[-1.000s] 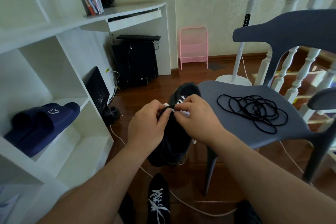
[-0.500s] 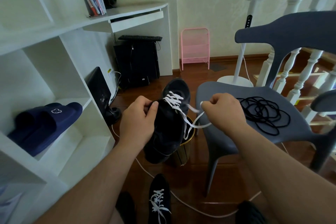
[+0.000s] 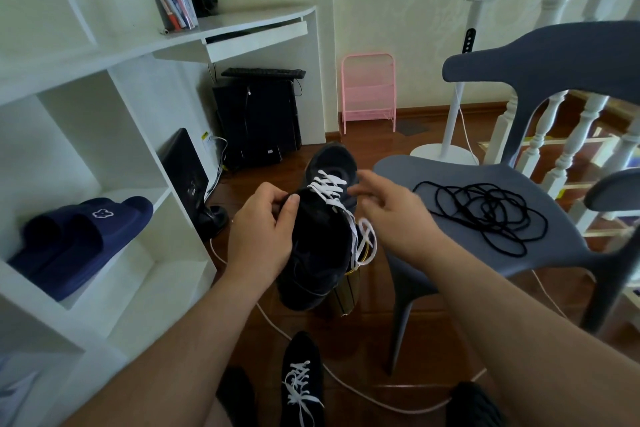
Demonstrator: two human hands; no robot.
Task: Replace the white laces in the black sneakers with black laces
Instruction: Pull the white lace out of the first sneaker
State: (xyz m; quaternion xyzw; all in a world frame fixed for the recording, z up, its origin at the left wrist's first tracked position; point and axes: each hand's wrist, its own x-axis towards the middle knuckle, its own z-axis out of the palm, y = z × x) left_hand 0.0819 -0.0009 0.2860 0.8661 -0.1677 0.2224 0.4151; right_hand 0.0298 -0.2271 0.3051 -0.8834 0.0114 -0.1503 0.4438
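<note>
Hands meet over one black sneaker (image 3: 320, 246) in the middle of the head view. The left hand (image 3: 261, 236) grips the shoe at its open top edge, with its fingers (image 3: 289, 201) curled over the rim and the thumb pressed close to them. The shoe is held up in the air, toe pointing away. Its heel end hides most of a gold-coloured can (image 3: 348, 291) on the floor behind it, so I cannot tell what the can is.

The right hand (image 3: 391, 215) is next to the shoe's right side, with its fingers loose and a little spread. It is blurry. I cannot tell if it touches the white lace (image 3: 329, 189). That lace still crosses the front of the shoe, and its loose ends (image 3: 363, 239) hang in loops down the right side.

Black laces (image 3: 485, 215) lie in a messy heap on the seat of a grey chair (image 3: 450, 253), just right of the right hand. Part of the chair is cut off by the picture edge.

A second black sneaker (image 3: 303, 381) with white lacing stands on the floor near the bottom edge. Dark shapes on both sides of it are cut off and hard to make out.

Blue slippers (image 3: 79, 236) sit on a white shelf (image 3: 114, 274) at the left.
</note>
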